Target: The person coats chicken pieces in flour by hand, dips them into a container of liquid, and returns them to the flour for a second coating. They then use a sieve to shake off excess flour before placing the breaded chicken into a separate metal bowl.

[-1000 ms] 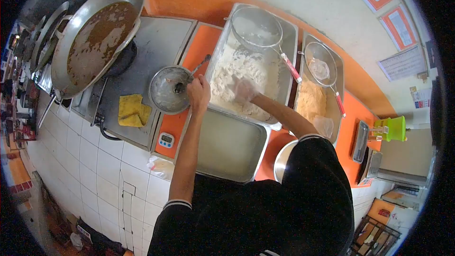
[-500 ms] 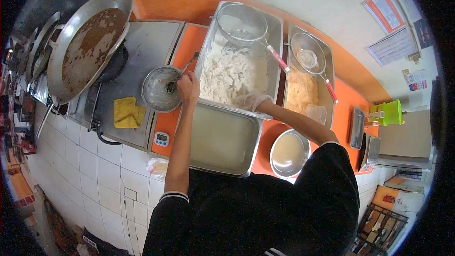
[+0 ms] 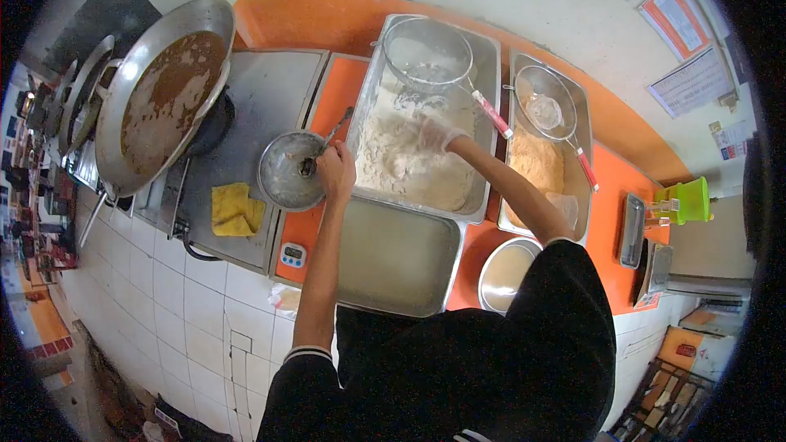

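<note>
My left hand (image 3: 336,170) is closed at the right rim of a round metal bowl (image 3: 277,165) smeared with pale batter. A metal utensil (image 3: 337,124) leans in this bowl; its working end is partly hidden. My right hand (image 3: 436,132), in a clear plastic glove, is in the flour (image 3: 426,180) of a deep steel tray (image 3: 490,74). Its fingers are blurred by motion and flour. A strainer with a red-and-white handle (image 3: 492,115) rests over the tray's far end.
A large wok of brown oil (image 3: 168,106) stands at left, near a yellow cloth (image 3: 236,209) and a timer (image 3: 293,255). Closer to me are a tray of cloudy liquid (image 3: 397,258) and a bowl of pale liquid (image 3: 503,274). Orange crumbs (image 3: 536,165) fill another tray, with a second strainer (image 3: 547,102).
My right hand has moved from the tray's near edge further into the flour. The lumpy heap there now looks flatter and more dusted. My left hand stays at the bowl. The view has shifted slightly.
</note>
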`<action>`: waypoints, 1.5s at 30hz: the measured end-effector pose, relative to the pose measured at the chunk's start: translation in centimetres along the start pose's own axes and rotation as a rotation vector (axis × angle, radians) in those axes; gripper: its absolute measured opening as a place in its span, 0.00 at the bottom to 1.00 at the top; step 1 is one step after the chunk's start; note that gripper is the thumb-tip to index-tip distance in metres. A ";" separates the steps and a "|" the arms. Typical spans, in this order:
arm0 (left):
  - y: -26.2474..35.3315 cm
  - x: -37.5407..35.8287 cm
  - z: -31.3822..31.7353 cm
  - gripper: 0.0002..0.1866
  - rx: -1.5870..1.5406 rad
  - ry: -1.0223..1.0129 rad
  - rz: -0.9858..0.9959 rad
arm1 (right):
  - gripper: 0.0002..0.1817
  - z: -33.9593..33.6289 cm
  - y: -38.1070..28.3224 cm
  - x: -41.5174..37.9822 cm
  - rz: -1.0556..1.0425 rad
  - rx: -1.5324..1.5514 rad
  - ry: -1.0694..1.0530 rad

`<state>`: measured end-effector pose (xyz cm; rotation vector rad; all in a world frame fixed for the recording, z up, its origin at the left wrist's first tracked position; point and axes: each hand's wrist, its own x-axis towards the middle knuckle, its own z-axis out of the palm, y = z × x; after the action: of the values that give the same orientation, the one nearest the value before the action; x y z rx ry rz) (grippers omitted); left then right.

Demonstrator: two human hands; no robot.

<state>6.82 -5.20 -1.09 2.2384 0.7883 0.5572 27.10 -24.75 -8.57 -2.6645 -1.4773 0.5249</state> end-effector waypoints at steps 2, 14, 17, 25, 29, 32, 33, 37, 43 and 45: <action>-0.1 0.0 -0.1 0.25 0.003 0.019 0.021 | 0.29 -5.5 -5.0 -1.7 0.011 0.125 0.207; -0.2 0.1 0.6 0.25 0.049 0.046 0.007 | 0.36 4.0 -10.5 -3.8 -0.048 -0.011 0.141; 0.0 0.0 0.4 0.25 0.046 0.021 -0.001 | 0.29 7.0 -8.9 -0.1 0.034 0.106 0.159; -0.6 0.2 0.3 0.25 -0.006 -0.027 -0.002 | 0.21 0.2 -8.3 1.5 0.009 -0.018 0.255; 0.2 -0.4 0.3 0.24 0.021 0.054 0.008 | 0.21 -2.7 -7.7 -0.7 -0.206 -0.040 0.378; 0.1 0.0 0.1 0.24 0.028 0.049 -0.001 | 0.25 -2.4 -3.7 2.1 -0.452 0.138 0.345; 0.0 0.0 0.2 0.24 0.016 0.036 -0.005 | 0.24 -3.5 -3.2 2.8 -0.264 0.180 0.138; -0.7 0.2 0.6 0.25 0.006 -0.031 -0.036 | 0.21 -3.4 -2.6 6.5 0.179 0.198 0.137; 0.0 0.2 0.1 0.25 -0.011 0.010 -0.040 | 0.21 -1.1 -4.8 6.7 0.099 0.470 -0.020; 0.2 0.2 0.1 0.25 0.016 0.018 -0.046 | 0.21 1.7 -2.9 5.8 0.011 0.730 -0.321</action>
<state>7.07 -5.21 -0.98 2.2268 0.8547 0.5514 26.97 -18.55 -11.13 -2.0687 -1.0308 1.2528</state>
